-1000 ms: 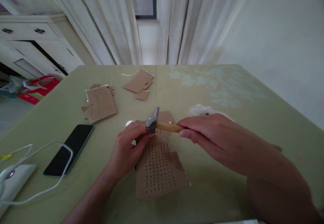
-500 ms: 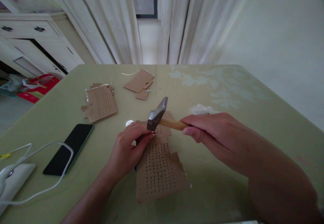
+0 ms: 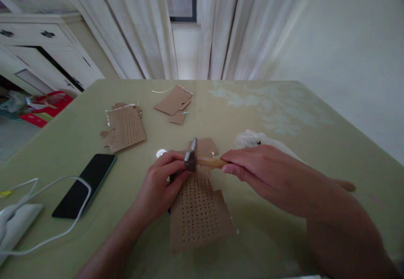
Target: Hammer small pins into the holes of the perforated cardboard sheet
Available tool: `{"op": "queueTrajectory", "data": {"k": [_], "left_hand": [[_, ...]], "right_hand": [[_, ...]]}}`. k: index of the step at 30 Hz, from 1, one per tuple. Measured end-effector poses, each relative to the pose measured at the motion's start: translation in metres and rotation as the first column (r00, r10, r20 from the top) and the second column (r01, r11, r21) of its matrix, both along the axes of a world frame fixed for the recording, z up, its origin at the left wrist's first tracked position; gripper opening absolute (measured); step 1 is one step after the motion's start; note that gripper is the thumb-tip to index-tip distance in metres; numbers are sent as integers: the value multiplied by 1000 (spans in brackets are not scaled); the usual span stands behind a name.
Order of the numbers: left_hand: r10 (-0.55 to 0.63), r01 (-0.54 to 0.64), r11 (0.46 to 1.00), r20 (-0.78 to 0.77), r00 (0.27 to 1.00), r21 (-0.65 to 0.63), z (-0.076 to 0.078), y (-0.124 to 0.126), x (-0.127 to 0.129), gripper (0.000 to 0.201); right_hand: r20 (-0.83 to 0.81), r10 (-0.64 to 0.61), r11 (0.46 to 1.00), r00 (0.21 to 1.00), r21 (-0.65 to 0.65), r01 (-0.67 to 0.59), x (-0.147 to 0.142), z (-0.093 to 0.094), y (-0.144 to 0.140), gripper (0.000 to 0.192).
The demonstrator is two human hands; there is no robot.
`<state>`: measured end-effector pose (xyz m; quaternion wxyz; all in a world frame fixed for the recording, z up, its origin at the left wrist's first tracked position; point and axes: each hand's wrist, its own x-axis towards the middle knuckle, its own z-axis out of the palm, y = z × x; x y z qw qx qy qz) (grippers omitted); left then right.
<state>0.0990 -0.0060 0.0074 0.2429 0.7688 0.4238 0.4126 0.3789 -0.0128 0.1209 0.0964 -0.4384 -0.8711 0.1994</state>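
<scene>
A hammer (image 3: 190, 158) with a steel head and wooden handle is gripped in my right hand (image 3: 261, 167), fingers closed around the handle. Its head lies at the fingertips of my left hand (image 3: 164, 180), which are pinched together over the cardboard; whatever they hold is hidden by the hammer head. Under both is a brown cardboard piece (image 3: 197, 209) with rows of punched holes and a torn right side. Something dark shows beneath my left fingers, mostly covered. Just behind that hand is a small round white object (image 3: 161, 153).
More punched cardboard (image 3: 126, 127) lies at the left, with plain cardboard scraps (image 3: 173, 101) at the back. A black phone (image 3: 84, 186), white cable (image 3: 57, 237) and white power strip (image 3: 22, 224) occupy the left side. A clear plastic bag (image 3: 249, 138) sits behind my right hand.
The hammer head has come down and turned more upright at my left fingertips. My right hand has moved slightly left and down; my left hand stays in place.
</scene>
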Motion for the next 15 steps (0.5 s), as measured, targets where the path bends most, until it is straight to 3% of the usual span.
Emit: {"op": "queueTrajectory", "data": {"k": [8,13,15], "left_hand": [[15,-15,1000,-20,1000,-6,2,-2,0,6],[60,-63,997,-69,996,-34,7,-3,-1,51],[62,-64,998,-86,994,-22,7,-3,-2,60]], "right_hand": [[-117,-52,999,992,-11,51,2,7,2,37],[32,48,997,998,-58,-46,-3,-3,8,35],[26,47,998,999,-39,-46,-4,-4,9,34]]}}
